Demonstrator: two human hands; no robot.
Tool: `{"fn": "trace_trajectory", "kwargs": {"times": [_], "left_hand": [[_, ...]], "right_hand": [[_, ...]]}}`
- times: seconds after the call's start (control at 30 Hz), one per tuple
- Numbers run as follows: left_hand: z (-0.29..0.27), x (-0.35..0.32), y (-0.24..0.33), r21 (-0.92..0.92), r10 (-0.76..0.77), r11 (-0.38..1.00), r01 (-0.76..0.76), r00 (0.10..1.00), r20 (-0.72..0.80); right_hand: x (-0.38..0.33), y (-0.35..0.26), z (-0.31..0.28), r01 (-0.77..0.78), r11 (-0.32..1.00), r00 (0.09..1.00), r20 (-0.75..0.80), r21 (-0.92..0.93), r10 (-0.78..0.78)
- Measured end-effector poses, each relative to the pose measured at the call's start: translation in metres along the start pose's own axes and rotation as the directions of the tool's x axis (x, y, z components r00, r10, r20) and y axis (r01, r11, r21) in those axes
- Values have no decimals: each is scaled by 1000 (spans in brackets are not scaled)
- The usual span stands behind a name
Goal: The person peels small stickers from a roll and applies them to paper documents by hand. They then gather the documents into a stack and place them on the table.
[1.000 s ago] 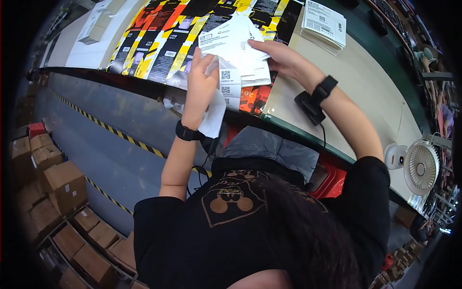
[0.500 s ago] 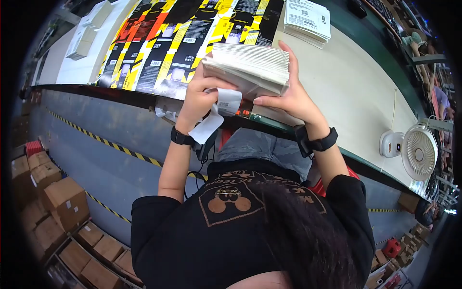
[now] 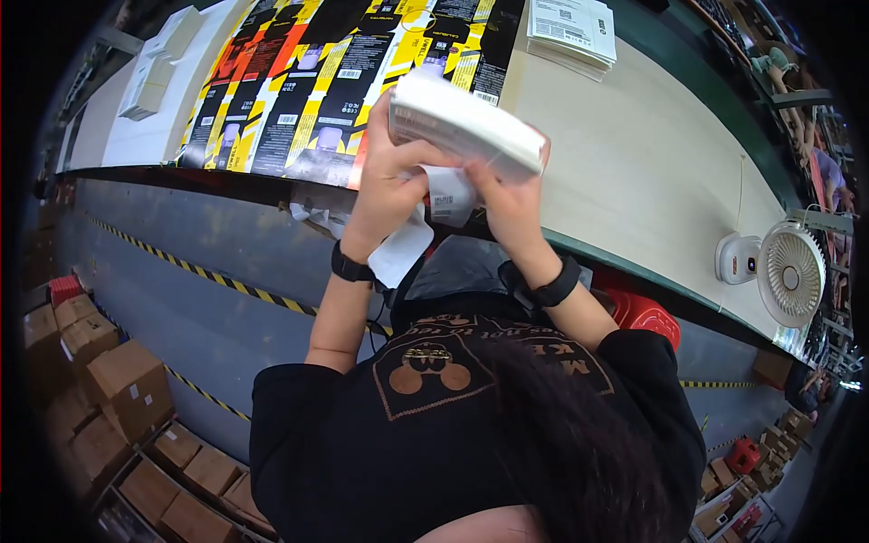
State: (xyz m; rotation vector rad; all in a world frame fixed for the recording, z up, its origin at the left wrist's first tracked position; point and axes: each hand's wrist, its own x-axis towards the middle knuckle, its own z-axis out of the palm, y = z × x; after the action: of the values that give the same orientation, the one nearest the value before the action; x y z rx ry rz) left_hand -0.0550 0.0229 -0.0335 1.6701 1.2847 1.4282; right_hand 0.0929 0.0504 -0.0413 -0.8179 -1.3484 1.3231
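A thick stack of white leaflets (image 3: 471,119) is tilted between my two hands above the table's near edge. My left hand (image 3: 387,192) grips its left end, fingers behind and thumb in front. A white strip of labels (image 3: 398,255) hangs from that same hand, with a printed label (image 3: 450,195) curling out beside the thumb. My right hand (image 3: 514,201) is closed round the stack's lower right end, its thumb close to the label's upper edge; whether the thumb touches the label I cannot tell. The right fingers are mostly hidden behind the stack.
Flat yellow, black and red printed box sheets (image 3: 348,68) cover the table's left part. Another pile of white leaflets (image 3: 572,41) lies at the back; white stacks (image 3: 149,86) stand far left. A small white fan (image 3: 790,276) is at right. Cardboard boxes (image 3: 131,385) fill the lower left.
The stack's fanned edges have come together more evenly and it has tilted down to the right. My right hand has moved left and down, its thumb now near the label.
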Motion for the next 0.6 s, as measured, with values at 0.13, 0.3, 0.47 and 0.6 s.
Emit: {"fn": "trace_trajectory", "kwargs": {"times": [0.13, 0.3, 0.47, 0.6], "left_hand": [[-10, 1, 13, 100, -125, 987, 127, 992, -30], [-6, -4, -9, 155, -230, 958, 243, 969, -95], [3, -5, 9, -231, -425, 885, 404, 904, -48], [24, -7, 14, 39, -220, 975, 219, 975, 17]], "right_hand": [[24, -9, -3, -271, 961, 963, 15, 64, 270], [15, 11, -7, -2, 759, 998, -49, -651, -40], [2, 12, -9, -301, 950, 951, -57, 79, 305], [-7, -8, -27, -383, 853, 907, -27, 354, 419]]}}
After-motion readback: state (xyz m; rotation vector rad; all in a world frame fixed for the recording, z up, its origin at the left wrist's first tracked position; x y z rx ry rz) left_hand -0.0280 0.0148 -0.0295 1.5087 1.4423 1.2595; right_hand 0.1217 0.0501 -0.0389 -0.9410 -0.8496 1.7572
